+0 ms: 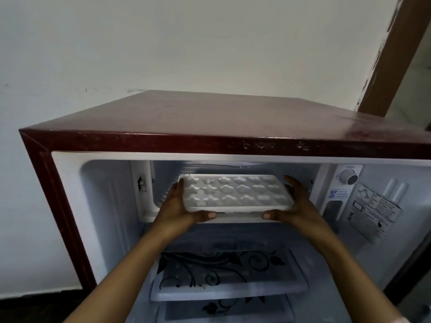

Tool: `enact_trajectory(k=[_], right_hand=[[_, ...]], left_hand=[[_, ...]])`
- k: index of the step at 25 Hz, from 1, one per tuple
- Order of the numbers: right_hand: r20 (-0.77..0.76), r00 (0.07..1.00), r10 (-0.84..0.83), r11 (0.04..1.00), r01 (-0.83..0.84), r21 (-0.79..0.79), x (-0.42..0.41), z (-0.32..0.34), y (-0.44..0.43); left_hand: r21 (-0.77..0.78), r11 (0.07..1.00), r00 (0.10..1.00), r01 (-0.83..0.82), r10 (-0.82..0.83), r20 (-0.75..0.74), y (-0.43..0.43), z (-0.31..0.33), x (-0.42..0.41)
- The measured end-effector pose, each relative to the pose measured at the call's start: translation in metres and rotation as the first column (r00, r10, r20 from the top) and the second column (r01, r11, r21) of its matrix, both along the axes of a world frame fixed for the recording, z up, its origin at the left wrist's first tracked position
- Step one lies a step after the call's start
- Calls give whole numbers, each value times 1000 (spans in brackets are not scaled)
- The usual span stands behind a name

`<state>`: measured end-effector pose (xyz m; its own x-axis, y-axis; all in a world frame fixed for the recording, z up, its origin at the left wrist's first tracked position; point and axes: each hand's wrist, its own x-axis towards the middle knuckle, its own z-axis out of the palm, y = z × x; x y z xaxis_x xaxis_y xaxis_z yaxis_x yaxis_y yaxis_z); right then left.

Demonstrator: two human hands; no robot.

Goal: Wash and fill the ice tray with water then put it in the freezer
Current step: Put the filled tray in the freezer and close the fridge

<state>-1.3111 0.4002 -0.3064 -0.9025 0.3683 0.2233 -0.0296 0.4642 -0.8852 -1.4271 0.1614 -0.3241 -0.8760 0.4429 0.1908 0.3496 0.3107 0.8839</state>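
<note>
Left hand (176,207) and right hand (297,203), fingers (205,216) curled, grip the ice tray (233,193), seemingly partway inside the freezer (233,168)

This is looking like a room in a home. A small maroon metal refrigerator (210,117) is standing open against a plain white painted wall (163,43), beside a brown wooden door frame (396,54). Inside, white shelves with a black floral print (221,271) and a round white thermostat dial (348,177) are showing, and a white plastic ice tray (235,193) is being held at the freezer compartment (163,180).
</note>
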Motion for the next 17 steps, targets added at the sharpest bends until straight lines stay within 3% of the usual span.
enact_trajectory(k=[10,17], right_hand=[[64,997,37,997,-33,-63,-27,-7,13],[110,993,33,997,-26,-68,-43,-10,19]], left_hand=[[-42,999,1000,-4,5,25,15,-6,-33],[-161,985,997,-61,68,39,19,-14,-48]])
